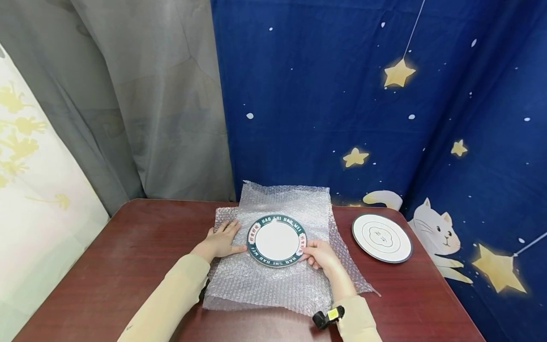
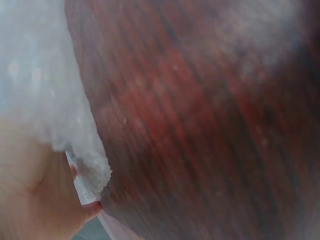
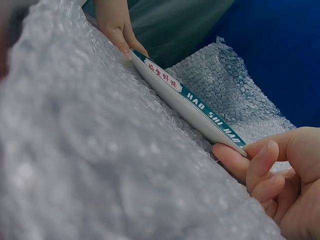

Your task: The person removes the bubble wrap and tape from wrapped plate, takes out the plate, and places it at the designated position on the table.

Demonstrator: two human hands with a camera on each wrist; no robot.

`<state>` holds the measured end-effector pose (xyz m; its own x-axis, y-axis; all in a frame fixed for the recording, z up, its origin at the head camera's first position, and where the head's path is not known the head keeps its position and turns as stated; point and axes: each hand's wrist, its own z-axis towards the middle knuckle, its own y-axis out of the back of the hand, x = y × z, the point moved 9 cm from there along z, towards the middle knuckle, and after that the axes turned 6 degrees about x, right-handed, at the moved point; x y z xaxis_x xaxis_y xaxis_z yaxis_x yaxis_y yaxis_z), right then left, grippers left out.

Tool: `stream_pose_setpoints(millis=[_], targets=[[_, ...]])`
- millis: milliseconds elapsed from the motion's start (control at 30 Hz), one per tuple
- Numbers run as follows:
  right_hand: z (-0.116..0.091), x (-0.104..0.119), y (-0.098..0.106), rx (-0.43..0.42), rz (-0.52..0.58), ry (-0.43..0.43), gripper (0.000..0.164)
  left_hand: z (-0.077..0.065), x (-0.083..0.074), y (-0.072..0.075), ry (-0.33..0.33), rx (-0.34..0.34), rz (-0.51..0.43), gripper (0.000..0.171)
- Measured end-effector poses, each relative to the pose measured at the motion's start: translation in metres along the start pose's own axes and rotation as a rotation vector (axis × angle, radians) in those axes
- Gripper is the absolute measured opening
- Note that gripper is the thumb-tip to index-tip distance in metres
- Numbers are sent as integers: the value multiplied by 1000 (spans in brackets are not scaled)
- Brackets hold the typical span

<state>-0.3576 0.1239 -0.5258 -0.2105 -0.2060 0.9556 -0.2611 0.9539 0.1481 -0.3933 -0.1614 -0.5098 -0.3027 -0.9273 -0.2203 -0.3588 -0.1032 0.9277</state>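
Observation:
A round plate (image 1: pixel 277 241) with a white middle and a green lettered rim lies on sheets of bubble wrap (image 1: pixel 267 287). My right hand (image 1: pixel 321 255) pinches the plate's right rim between thumb and fingers; the right wrist view shows this grip (image 3: pixel 280 175) at the plate edge (image 3: pixel 190 110). On the other side my left hand (image 1: pixel 220 241) rests on the wrap with fingers spread, its thumb at the plate's left edge. In the left wrist view, part of that hand (image 2: pixel 40 195) shows beside blurred wrap (image 2: pixel 45 75), and the plate is out of sight.
A second white plate (image 1: pixel 382 237) with a dark rim and a line drawing lies at the right of the red-brown wooden table (image 1: pixel 162 232). Behind the table hang a grey curtain (image 1: pixel 171 118) and a blue star-patterned curtain (image 1: pixel 299 118).

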Motion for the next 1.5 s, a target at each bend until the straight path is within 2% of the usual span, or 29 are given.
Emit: stream_pose_setpoints(millis=[267, 433, 567, 667, 767, 967, 1500], targets=[[-4, -2, -3, 6, 62, 12, 14, -2, -1, 0, -3, 2, -3, 93], [-20, 17, -8, 19, 90, 34, 13, -3, -3, 2, -3, -10, -18, 92], [-31, 27, -11, 28, 92, 40, 13, 3, 3, -4, -7, -9, -22, 95], [-29, 24, -10, 33, 97, 40, 13, 4, 5, -7, -6, -3, -21, 97], [-22, 15, -8, 26, 110, 37, 13, 0, 2, -3, 3, 3, -19, 95], [-9, -1, -2, -17, 123, 35, 11, -3, 0, -1, 11, -4, -23, 94], [-14, -3, 0, -47, 169, 18, 10, -2, 1, -1, 5, -7, -34, 93]])
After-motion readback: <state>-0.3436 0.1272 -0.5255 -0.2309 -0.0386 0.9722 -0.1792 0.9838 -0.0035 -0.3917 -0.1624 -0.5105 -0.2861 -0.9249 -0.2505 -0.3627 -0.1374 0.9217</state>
